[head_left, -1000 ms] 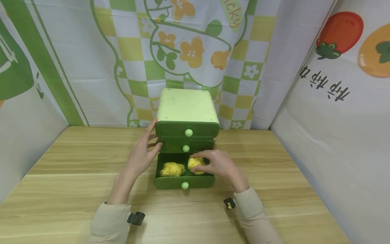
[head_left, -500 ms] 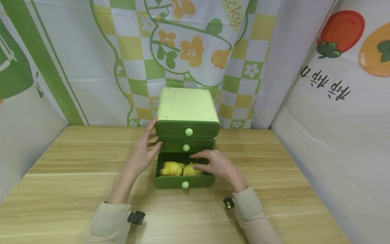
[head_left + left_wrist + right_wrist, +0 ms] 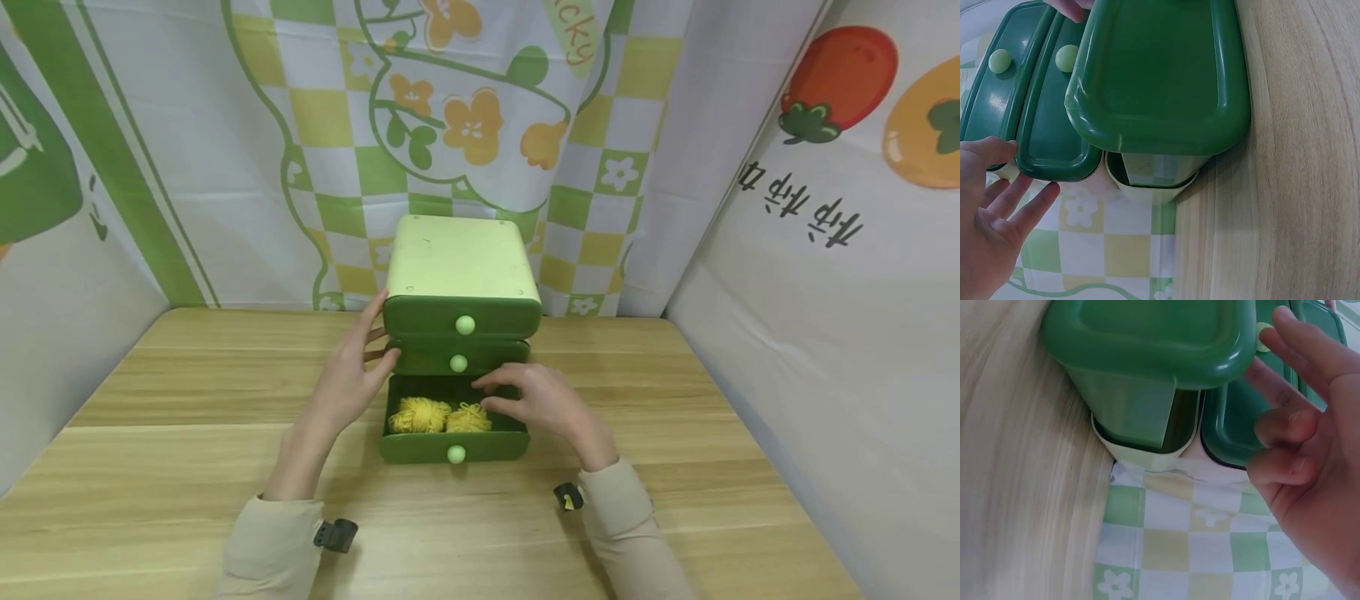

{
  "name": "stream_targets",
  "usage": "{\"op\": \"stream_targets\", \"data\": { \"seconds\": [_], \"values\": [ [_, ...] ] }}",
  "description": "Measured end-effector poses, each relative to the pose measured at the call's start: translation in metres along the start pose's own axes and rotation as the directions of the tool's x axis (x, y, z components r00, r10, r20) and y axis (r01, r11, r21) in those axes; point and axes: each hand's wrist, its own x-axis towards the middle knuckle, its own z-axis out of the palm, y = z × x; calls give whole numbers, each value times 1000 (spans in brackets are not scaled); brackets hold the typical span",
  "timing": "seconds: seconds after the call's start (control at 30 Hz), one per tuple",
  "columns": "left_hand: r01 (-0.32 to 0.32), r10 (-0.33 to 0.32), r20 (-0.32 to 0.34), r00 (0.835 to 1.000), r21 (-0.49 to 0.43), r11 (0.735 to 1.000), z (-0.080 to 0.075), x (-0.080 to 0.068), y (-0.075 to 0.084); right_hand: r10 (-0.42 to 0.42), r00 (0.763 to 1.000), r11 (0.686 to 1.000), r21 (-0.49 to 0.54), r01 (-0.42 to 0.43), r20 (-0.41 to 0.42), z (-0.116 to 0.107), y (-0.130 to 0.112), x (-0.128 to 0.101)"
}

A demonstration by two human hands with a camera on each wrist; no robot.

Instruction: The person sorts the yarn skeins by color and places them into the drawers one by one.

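Observation:
A small green chest of drawers [image 3: 463, 258] stands on the table with its bottom drawer [image 3: 420, 447] pulled out. Inside that drawer, a yellow ball of yarn [image 3: 420, 415] lies on the left, and a smaller yarn ball [image 3: 468, 418] sits right beside it. My left hand [image 3: 348, 371] rests its fingertips against the chest's left side, around the upper two drawers. Over the right part of the drawer is my right hand [image 3: 540, 400], thumb and forefinger parted just right of the smaller ball, with nothing between them. Both wrist views show the drawer's front from outside; the yarn is hidden there.
The upper drawer [image 3: 420, 317] and middle drawer [image 3: 420, 357] are pushed in, each with a round pale knob. A printed checkered curtain [image 3: 322, 125] hangs close behind the chest. White printed walls [image 3: 810, 333] flank the wooden table [image 3: 225, 400].
The smaller yarn ball, gripped by my right hand a second ago, now lies further left beside the other ball. My right hand has let go and shifted slightly right. The left hand stays put.

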Motion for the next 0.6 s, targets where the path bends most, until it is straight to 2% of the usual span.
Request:
{"op": "stream_targets", "data": {
  "seconds": [0.37,0.6],
  "values": [
    [3,-2,-4,1000,8,1000,-1,1,1,-113,987,978,187,90,114,-1,-12,2],
    [-2,2,-4,1000,10,1000,-1,0,0,-117,965,958,284,47,233,-4,-16,0]
  ]
}}
